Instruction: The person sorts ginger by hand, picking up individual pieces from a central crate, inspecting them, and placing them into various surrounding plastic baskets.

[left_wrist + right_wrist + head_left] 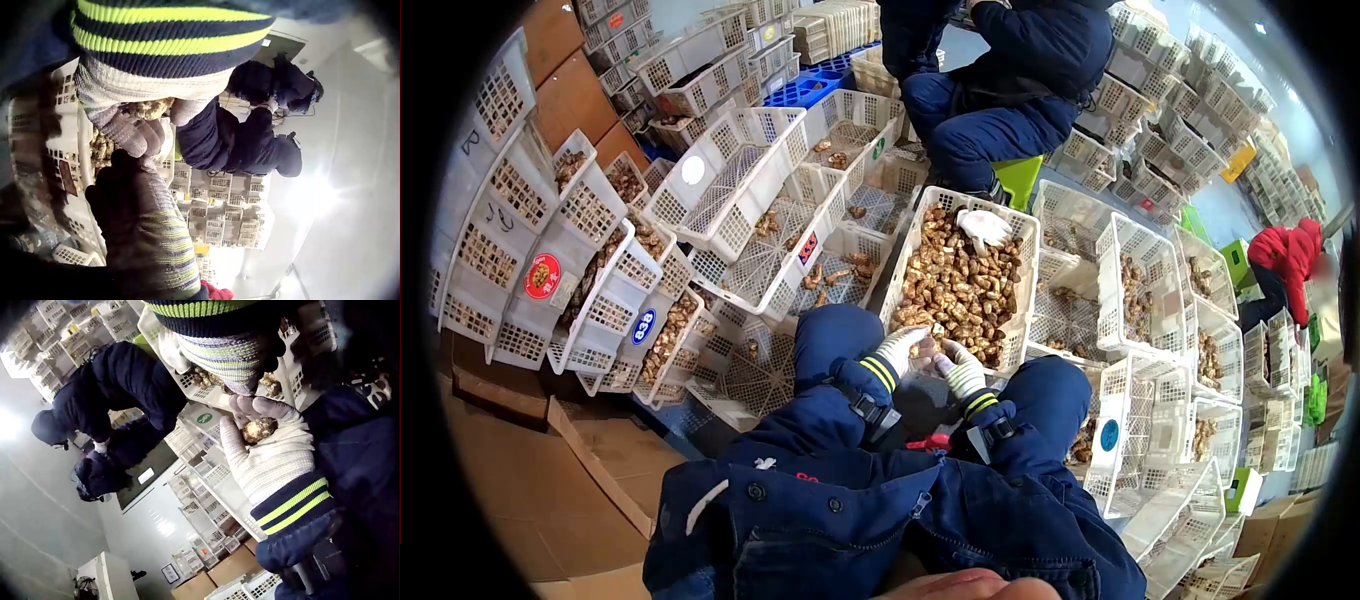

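My gloved left hand (897,352) holds a mottled brown-and-cream mushroom-like lump (259,430), its fingers curled round it. My gloved right hand (962,370) is close beside it, its fingertips right at the left hand's fingers; I cannot tell whether it grips anything. Both hands are over the near edge of a white plastic crate (1032,262) filled with many similar lumps (960,285). A spare white glove (985,229) lies on the pile at the crate's far end. In the left wrist view, the left hand's lump (152,109) shows between thumb and fingers.
Slatted white crates (745,180) stand at my left, some holding a few lumps. More stacked crates (1145,290) rise at my right. A person in dark clothes (1000,100) sits across from me on a green seat (1020,178). Flattened cardboard (550,480) lies at lower left.
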Tool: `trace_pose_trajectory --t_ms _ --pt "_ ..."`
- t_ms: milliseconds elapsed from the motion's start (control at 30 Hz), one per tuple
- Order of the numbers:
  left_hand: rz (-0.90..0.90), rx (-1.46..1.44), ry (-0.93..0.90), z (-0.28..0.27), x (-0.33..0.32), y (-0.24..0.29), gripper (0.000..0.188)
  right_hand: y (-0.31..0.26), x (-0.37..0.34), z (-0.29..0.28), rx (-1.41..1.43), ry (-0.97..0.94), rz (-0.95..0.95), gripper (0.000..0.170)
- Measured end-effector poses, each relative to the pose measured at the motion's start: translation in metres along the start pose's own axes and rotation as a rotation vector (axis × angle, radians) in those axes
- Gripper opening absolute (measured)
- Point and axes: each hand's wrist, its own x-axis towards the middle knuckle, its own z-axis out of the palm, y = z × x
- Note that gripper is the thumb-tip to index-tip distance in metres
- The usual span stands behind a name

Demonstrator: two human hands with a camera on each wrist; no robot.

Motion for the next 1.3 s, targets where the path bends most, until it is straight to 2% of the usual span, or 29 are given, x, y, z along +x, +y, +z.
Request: trace_pose_trajectory --t_ms 167,467,567,733,767,867,900,967,1000,1033,1100,1167,1233,1300 --pt "-0.012 0.006 0.008 0.000 0.001 0.000 0.023 0.008 0.003 -0.002 -0.083 0.008 -0.020 0.044" --pt "0.011 0.006 -0.003 0.002 -0.003 0.001 0.022 0.004 0.002 -0.001 0.074 -0.013 0.059 0.043" --pt "0.037 0.004 0.017 0.001 -0.001 0.001 0.022 0.018 0.008 -0.002 -0.060 0.022 0.005 0.043" --pt "0.064 0.049 0.068 0.004 -0.004 0.005 0.023 -0.009 0.007 -0.006 -0.070 0.004 -0.046 0.035" --pt "0.070 0.071 0.078 0.004 -0.004 0.004 0.022 -0.015 0.008 -0.008 -0.072 -0.006 -0.004 0.034" --pt "0.099 0.144 0.095 0.007 -0.001 -0.002 0.020 -0.031 0.006 -0.010 -0.169 -0.041 -0.085 0.035" --pt "0.093 0.180 0.110 0.011 -0.004 0.000 0.020 -0.012 0.012 -0.009 -0.125 -0.097 -0.107 0.037" --pt "0.073 0.123 0.037 -0.001 0.011 -0.011 0.022 -0.032 0.007 -0.008 -0.205 -0.094 -0.138 0.035" --pt "0.079 0.126 0.002 0.002 0.009 -0.009 0.023 -0.004 0.016 -0.008 -0.147 -0.104 -0.088 0.033" --pt "0.085 0.129 -0.028 0.006 0.003 -0.006 0.024 -0.013 0.011 -0.011 -0.351 -0.055 -0.167 0.031" --pt "0.037 0.239 -0.008 0.006 0.006 -0.004 0.033 -0.007 0.014 -0.007 0.098 -0.092 0.069 0.033" --pt "0.066 0.418 -0.018 0.012 0.001 -0.001 0.036 -0.038 0.003 -0.007 -0.022 -0.088 0.029 0.028" --pt "0.182 0.526 -0.043 0.004 0.012 -0.007 0.037 -0.027 0.006 -0.005 -0.003 -0.102 -0.022 0.025" --pt "0.257 0.580 0.032 0.000 0.018 -0.010 0.034 -0.029 0.007 -0.006 0.013 -0.119 0.014 0.030"
